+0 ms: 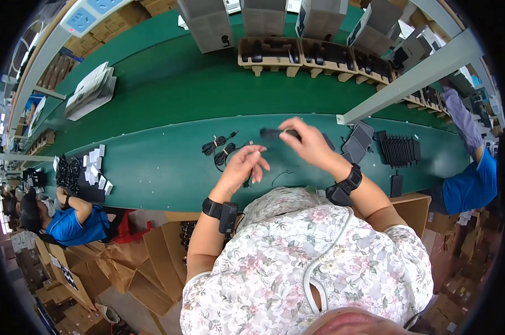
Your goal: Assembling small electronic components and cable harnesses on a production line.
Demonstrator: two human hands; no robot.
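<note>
My right hand (310, 146) is closed on a dark elongated object (270, 133), its outline smeared by motion and its kind unclear. My left hand (244, 168) is to its left over the green bench, fingers loosely bent and apart, with no held thing visible. Just past that hand lie two tied black cables (219, 148), one with a plug close to the fingertips. A thin black twist tie or wire (282, 175) rests between my hands and my body. Right of my right hand are flat dark rectangular devices (357, 142), some overlapping.
A row of black ribbed pieces (398, 149) stands farther right. Cardboard trays (270, 51) and grey boxes (208, 25) line the back, beside a slanting metal post (409, 78). Booklets (92, 92) lie back left. Co-workers in blue sit left (79, 226) and right (469, 187).
</note>
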